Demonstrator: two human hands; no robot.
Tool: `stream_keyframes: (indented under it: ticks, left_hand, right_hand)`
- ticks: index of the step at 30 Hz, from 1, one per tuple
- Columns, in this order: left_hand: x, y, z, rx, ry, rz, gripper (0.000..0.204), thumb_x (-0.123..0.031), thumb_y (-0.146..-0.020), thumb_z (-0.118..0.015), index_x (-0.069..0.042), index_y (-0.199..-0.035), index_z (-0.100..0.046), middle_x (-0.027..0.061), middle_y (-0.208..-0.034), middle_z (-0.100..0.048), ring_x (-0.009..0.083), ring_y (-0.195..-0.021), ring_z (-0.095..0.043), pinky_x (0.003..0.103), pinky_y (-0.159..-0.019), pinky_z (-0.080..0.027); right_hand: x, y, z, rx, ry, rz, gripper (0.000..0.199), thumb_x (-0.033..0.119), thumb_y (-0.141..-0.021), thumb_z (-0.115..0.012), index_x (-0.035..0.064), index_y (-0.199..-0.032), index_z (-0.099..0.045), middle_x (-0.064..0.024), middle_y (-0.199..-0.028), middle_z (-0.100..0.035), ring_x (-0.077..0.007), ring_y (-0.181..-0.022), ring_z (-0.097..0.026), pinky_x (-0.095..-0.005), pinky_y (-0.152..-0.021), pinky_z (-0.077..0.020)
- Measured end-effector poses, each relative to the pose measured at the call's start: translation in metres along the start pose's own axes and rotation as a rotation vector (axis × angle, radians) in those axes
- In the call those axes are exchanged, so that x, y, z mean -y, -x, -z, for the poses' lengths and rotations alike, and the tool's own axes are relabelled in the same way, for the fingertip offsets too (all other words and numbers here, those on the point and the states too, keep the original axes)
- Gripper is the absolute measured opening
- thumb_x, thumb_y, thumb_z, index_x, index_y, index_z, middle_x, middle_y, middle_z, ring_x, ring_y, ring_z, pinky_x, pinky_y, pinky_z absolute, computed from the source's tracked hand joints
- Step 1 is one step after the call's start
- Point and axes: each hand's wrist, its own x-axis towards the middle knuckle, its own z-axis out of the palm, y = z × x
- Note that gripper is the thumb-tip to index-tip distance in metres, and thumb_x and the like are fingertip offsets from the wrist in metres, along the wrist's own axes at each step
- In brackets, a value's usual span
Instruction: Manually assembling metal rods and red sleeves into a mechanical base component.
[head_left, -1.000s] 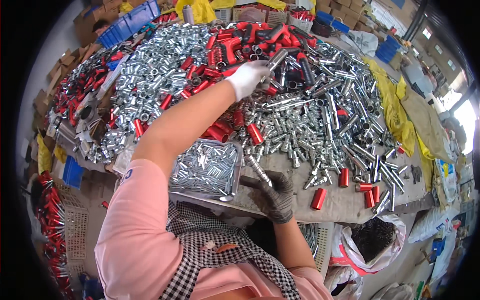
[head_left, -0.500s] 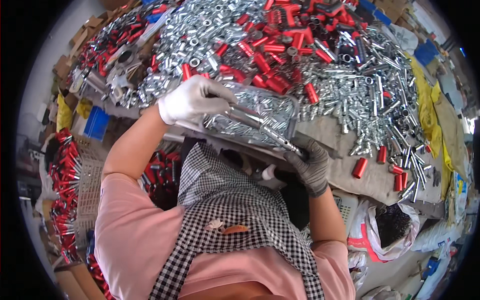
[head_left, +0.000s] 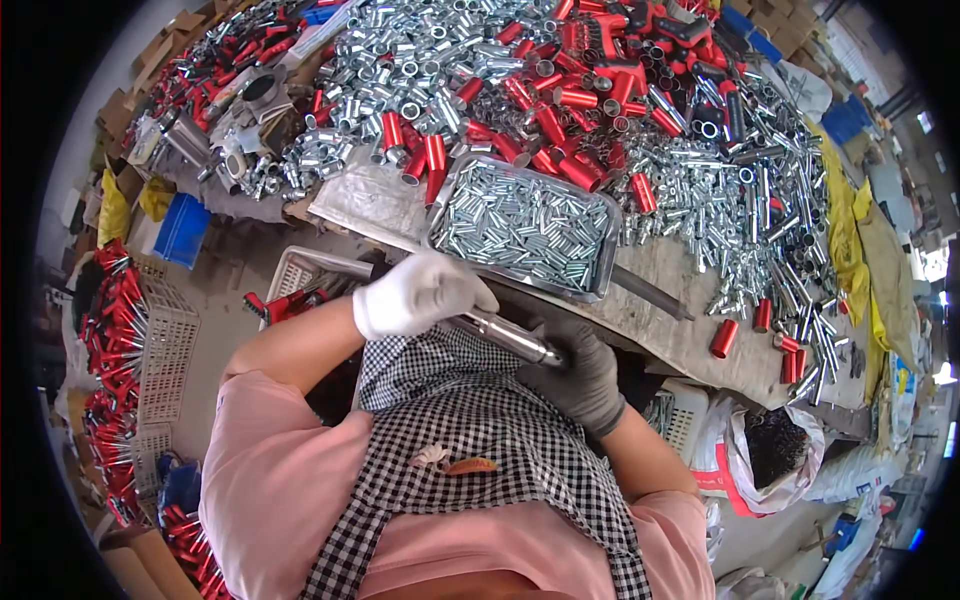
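A shiny metal cylinder (head_left: 508,337) slants between my two gloved hands, close in front of the checked apron (head_left: 460,400). My left hand (head_left: 425,295), in a white glove, is closed on its upper left end. Around its lower right end wrap the fingers of my right hand (head_left: 580,375), in a grey glove; that end is partly hidden by the glove. Just beyond the hands, a clear tray (head_left: 614,228) full of small metal pins (head_left: 520,222) rests on the bench edge.
Chrome sleeves (head_left: 410,70), red tubes (head_left: 548,122) and metal rods (head_left: 740,200) heap over the bench. A dark bar (head_left: 650,293) juts out beside the tray. Crates of red-handled parts (head_left: 115,350) stand at left, a blue bin (head_left: 182,230) nearby. At right sits a white sack (head_left: 735,450).
Both hands have drawn back toward my body, the left also rightward, bringing the cylinder off the tray. The slim rod section that stuck out of it no longer shows. The tray is now uncovered.
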Motion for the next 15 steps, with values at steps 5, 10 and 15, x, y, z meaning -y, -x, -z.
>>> stream_keyframes:
  ticks: [5, 10, 15]
  left_hand:
    - [0.019, -0.017, -0.031, 0.012, 0.035, -0.067, 0.049, -0.037, -0.101, -0.045, 0.004, -0.094, -0.071, 0.0159, -0.088, -0.071, 0.0251, -0.083, -0.068, 0.034, -0.078, -0.052]
    - [-0.001, -0.054, -0.023, 0.165, -0.308, -0.005, 0.017, -0.011, -0.091, -0.057, -0.001, -0.091, -0.071, 0.0148, -0.082, -0.068, 0.0274, -0.073, -0.066, 0.036, -0.071, -0.053]
    - [0.022, -0.141, 0.010, -0.080, -0.977, -0.489, 0.015, -0.017, -0.076, -0.067, -0.006, -0.086, -0.065, 0.0155, -0.088, -0.066, 0.0316, -0.089, -0.065, 0.043, -0.068, -0.055]
  right_hand:
    - [0.024, -0.015, -0.008, 0.113, 0.188, -0.188, 0.095, 0.035, -0.064, -0.091, 0.0098, -0.143, -0.045, -0.0085, -0.103, -0.069, -0.0233, -0.092, -0.069, -0.0349, -0.082, -0.0549]
    - [-0.002, -0.020, 0.008, 0.141, 0.064, -0.184, 0.056, 0.035, -0.074, -0.084, 0.0097, -0.120, -0.067, -0.0123, -0.094, -0.072, -0.0263, -0.083, -0.071, -0.0352, -0.075, -0.0559]
    - [0.005, -0.028, 0.038, -0.013, 0.084, -0.365, 0.037, 0.028, -0.083, -0.076, 0.0085, -0.114, -0.070, -0.0133, -0.088, -0.072, -0.0254, -0.080, -0.072, -0.0326, -0.074, -0.0563]
